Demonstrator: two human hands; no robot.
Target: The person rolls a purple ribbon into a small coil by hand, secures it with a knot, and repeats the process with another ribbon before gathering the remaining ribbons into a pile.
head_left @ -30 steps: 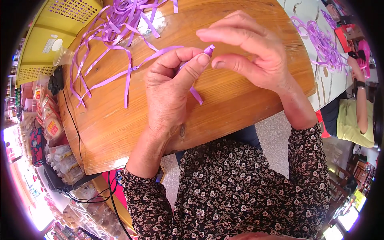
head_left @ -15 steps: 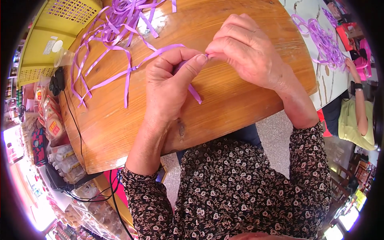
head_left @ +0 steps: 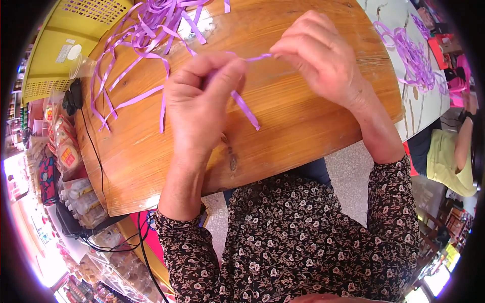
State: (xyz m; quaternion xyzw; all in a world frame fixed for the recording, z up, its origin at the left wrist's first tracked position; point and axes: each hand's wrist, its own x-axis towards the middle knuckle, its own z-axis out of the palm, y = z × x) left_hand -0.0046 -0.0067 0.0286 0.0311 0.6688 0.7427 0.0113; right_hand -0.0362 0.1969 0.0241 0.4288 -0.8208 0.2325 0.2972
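A purple ribbon runs through my left hand, which is closed around it above the wooden table. Its cut end hangs down below the thumb. Between my two hands a short stretch of the same ribbon is drawn taut, and my right hand pinches its tip between thumb and fingers. Inside the left fist the ribbon is hidden. A loose heap of purple ribbons lies beyond the left hand, with several strands trailing toward me.
The wooden table has a yellow perforated basket at its left, with a clear plastic cup beside it. A black cable crosses the left edge. More purple ribbons lie on a white marbled table, near another person's arm.
My hands have drawn apart, the left moving left and the right slightly right and up. Ribbon now shows stretched between them. The other person's arm has shifted outward.
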